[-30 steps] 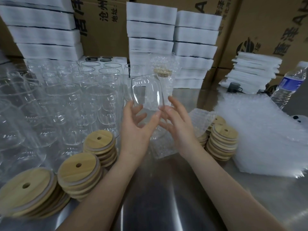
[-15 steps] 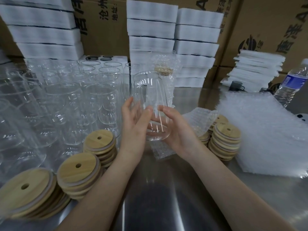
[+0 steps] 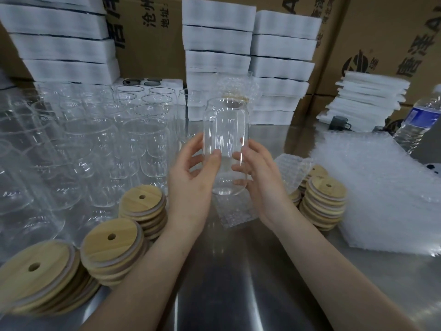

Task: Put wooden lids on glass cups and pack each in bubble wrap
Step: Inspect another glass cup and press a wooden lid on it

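Glass cup [image 3: 225,144] tipping upright, left hand [image 3: 191,180], right hand [image 3: 261,180] fingers gripping it; lidding next, wooden lids [image 3: 325,194] right of fingers.

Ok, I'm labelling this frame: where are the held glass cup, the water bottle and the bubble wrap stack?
glass cup [image 3: 226,125], head view, clear side wall.
water bottle [image 3: 420,114], head view, blue label.
bubble wrap stack [image 3: 381,187], head view, top sheet.
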`<state>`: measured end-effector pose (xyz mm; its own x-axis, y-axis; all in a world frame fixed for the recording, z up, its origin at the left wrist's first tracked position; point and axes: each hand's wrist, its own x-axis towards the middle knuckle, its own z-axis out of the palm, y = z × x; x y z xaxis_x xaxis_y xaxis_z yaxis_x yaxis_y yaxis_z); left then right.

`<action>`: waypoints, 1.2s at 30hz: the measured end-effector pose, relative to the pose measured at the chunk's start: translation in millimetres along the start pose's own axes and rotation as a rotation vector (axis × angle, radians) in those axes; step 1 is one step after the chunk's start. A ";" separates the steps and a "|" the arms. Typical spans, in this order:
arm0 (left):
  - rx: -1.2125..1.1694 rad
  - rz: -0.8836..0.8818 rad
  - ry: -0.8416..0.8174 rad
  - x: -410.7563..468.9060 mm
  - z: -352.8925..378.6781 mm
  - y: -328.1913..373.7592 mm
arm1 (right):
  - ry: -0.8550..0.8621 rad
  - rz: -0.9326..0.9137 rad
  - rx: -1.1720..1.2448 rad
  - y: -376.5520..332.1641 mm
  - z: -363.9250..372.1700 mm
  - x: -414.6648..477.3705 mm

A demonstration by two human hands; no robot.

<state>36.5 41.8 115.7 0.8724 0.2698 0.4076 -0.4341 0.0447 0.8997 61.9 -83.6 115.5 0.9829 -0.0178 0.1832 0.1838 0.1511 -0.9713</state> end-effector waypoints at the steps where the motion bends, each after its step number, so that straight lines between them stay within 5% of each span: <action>1: -0.015 -0.013 -0.019 -0.7 1.2 0.4 | 0.007 -0.003 0.020 -0.3 -2.5 2.1; 9: -0.119 -0.139 -0.110 3.6 -1.3 -0.5 | -0.046 -0.022 0.215 -2.1 -9.3 2.7; 20: -0.343 -0.269 -0.138 7.3 -3.5 -1.7 | -0.398 0.365 0.403 1.2 -9.3 6.8; 23: -0.317 -0.261 -0.081 7.1 -3.5 -1.2 | -0.365 0.287 0.391 1.6 -12.5 7.4; 28: -0.022 -0.013 0.078 6.6 -5.0 -3.9 | -0.146 0.139 0.288 4.3 -13.7 8.1; 31: 0.135 0.070 0.055 3.7 -3.1 -3.3 | -0.089 0.064 0.105 5.4 -10.7 5.3; 36: 0.069 0.000 -0.012 1.7 -0.8 -1.7 | -0.098 0.016 -0.003 5.5 -10.5 4.2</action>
<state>38.5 42.9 114.8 0.8751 0.2581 0.4093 -0.4184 -0.0215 0.9080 67.2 -93.2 109.3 0.9800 0.0811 0.1817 0.1685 0.1476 -0.9746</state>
